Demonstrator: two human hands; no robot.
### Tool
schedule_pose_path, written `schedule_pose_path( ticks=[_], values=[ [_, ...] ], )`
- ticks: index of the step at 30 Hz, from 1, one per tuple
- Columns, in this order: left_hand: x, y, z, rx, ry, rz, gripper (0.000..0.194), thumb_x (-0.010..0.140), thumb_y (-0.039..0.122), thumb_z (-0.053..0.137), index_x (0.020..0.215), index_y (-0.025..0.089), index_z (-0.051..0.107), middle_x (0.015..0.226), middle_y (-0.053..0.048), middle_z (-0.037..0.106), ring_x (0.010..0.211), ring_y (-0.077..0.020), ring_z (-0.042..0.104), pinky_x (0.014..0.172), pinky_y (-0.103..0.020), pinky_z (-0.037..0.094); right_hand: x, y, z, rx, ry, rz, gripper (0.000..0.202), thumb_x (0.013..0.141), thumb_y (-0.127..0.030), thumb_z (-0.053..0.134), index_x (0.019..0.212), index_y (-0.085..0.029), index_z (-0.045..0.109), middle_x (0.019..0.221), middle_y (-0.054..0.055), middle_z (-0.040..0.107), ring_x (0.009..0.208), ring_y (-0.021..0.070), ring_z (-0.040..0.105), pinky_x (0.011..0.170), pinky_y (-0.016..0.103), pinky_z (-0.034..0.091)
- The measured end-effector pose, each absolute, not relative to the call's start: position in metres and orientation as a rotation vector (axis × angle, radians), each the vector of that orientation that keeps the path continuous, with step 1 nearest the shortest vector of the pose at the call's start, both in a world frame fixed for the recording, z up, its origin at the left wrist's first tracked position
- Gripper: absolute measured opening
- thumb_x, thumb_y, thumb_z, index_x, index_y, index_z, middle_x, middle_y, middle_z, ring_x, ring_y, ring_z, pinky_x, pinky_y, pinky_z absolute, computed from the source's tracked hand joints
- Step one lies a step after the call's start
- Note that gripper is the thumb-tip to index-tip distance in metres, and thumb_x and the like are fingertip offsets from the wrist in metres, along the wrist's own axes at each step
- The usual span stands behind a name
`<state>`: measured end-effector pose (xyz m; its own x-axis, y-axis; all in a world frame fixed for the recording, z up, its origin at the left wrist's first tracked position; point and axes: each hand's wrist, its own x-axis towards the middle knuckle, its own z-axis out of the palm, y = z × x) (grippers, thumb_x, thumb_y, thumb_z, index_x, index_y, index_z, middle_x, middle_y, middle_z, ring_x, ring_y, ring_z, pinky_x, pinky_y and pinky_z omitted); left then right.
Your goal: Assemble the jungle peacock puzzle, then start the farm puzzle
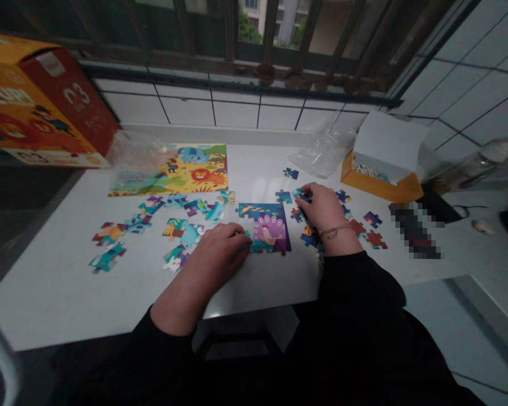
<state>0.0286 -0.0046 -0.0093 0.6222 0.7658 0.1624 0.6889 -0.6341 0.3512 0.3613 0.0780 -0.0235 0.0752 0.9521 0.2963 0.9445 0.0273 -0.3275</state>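
The left hand (225,245) lay palm-down, fingers curled at the near-left edge of the peacock puzzle section (268,230). The right hand (322,206), angled far-left, pinched a jigsaw piece (300,194) narrowly.

The lone camera, worn on the person's head, faces forward and down across the counter (68,293) toward the window (275,34) at twelve o'clock, close above the left hand (222,248) and right hand (325,211), sleeves (355,287) crossing its six o'clock side.
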Motion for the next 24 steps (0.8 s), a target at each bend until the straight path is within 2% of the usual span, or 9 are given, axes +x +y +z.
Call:
schedule_pose_path(
  ticks=[6, 11, 19, 24],
  values=[
    [0.024, -0.005, -0.010, 2.557, 1.140, 0.467, 0.021, 0.103, 0.027, 0.074, 0.122, 0.021, 0.075, 0.131, -0.014, 0.074, 0.120, -0.0339, 0.070, 0.103, -0.054, 0.058, 0.364, 0.074, -0.021, -1.912, -1.847, 0.104, 0.030, 0.093, -0.028, 0.081, 0.121, -0.021, 0.072, 0.112, 0.014, 0.080, 0.103, 0.0328, 0.071, 0.095, 0.048, 0.053],
    [0.026, -0.005, -0.007, 2.540, 1.184, 0.429, 0.016, 0.103, 0.026, 0.074, 0.118, 0.021, 0.073, 0.128, -0.013, 0.076, 0.116, -0.0332, 0.071, 0.101, -0.053, 0.059, 0.365, 0.071, -0.024, -1.949, -1.792, 0.069, 0.026, 0.094, -0.032, 0.079, 0.116, -0.022, 0.071, 0.105, 0.012, 0.079, 0.096, 0.0321, 0.069, 0.090, 0.047, 0.053],
    [0.037, -0.008, -0.007, 2.566, 1.259, 0.437, 0.010, 0.103, 0.027, 0.074, 0.112, 0.021, 0.071, 0.122, -0.013, 0.076, 0.111, -0.0324, 0.070, 0.097, -0.051, 0.060, 0.365, 0.064, -0.019, -1.891, -1.776, -0.032, 0.011, 0.093, -0.031, 0.074, 0.100, -0.022, 0.072, 0.112, 0.016, 0.071, 0.110, 0.0347, 0.066, 0.103, 0.051, 0.053],
    [0.022, -0.004, 0.001, 2.490, 1.301, 0.628, 0.010, 0.109, 0.027, 0.065, 0.114, 0.021, 0.072, 0.119, -0.012, 0.076, 0.113, -0.0298, 0.071, 0.103, -0.050, 0.059, 0.354, 0.046, -0.005, -1.793, -1.669, -0.061, 0.013, 0.099, -0.033, 0.064, 0.091, -0.024, 0.069, 0.100, 0.013, 0.071, 0.103, 0.0329, 0.065, 0.098, 0.050, 0.052]
  ],
)
